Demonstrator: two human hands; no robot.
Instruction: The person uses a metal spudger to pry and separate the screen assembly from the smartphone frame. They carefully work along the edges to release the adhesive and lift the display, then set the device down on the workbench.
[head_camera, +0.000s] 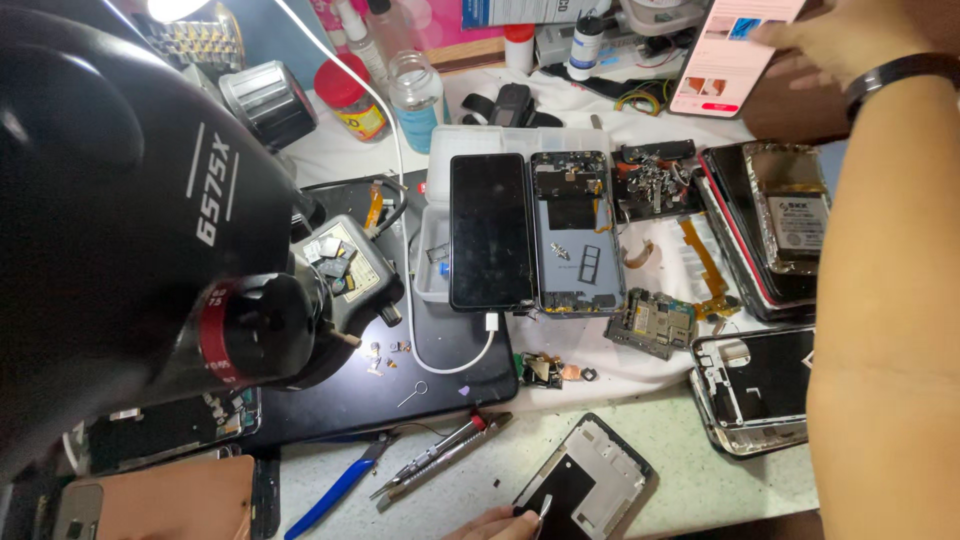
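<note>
Cluttered bench; left hand (497, 523) touching tweezers (541, 507), tips up-right.

I'm seeing glossy glass phone screen (490, 232), shiny metal tweezers (440, 458), matt speckled benchtop (690, 440), glossy black plastic microscope housing (120, 200).

The big black microscope (130, 200) blocks the left side; phones and loose parts crowd the middle, leaving only a bare strip of speckled table (690, 440) in front.

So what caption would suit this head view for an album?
Right hand holds a lit pink-screened phone; left hand touches a bare phone frame.
</note>
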